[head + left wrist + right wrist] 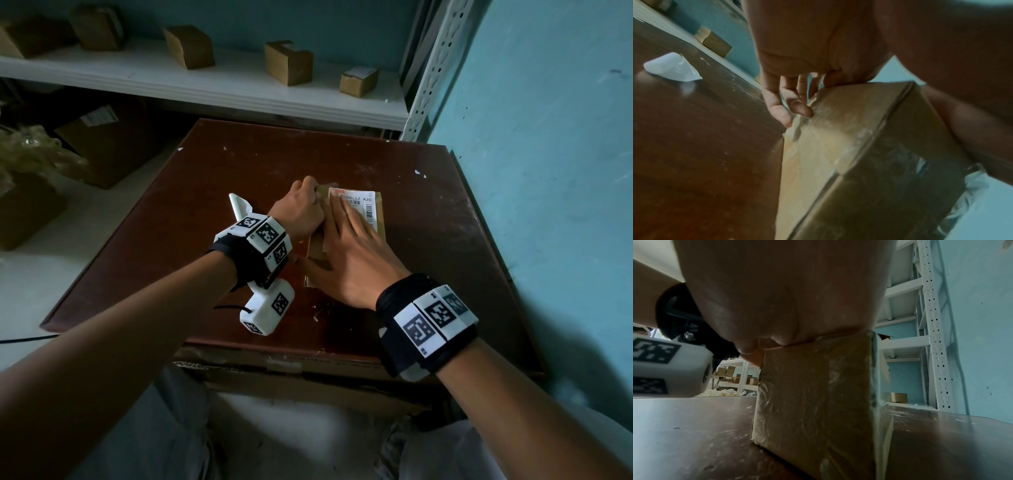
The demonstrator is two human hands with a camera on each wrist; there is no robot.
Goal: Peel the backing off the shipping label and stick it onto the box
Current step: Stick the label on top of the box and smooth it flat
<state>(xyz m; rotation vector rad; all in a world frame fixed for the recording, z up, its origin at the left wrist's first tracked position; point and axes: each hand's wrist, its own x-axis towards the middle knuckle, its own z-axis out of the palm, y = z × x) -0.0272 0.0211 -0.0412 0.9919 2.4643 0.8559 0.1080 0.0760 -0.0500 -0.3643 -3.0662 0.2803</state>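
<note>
A small brown cardboard box lies in the middle of the dark wooden table. The white shipping label with barcodes lies flat on its top face. My right hand rests flat on the label, fingers straight, and covers its left part. My left hand grips the box's left side; in the left wrist view its fingers run down the box's side wall. The curled white backing paper lies loose on the table left of my left wrist, also seen in the left wrist view.
A white shelf with several small cardboard boxes runs behind the table. Its perforated metal upright stands at the back right. A blue wall borders the table's right edge. Larger cartons and plastic wrap sit on the floor left.
</note>
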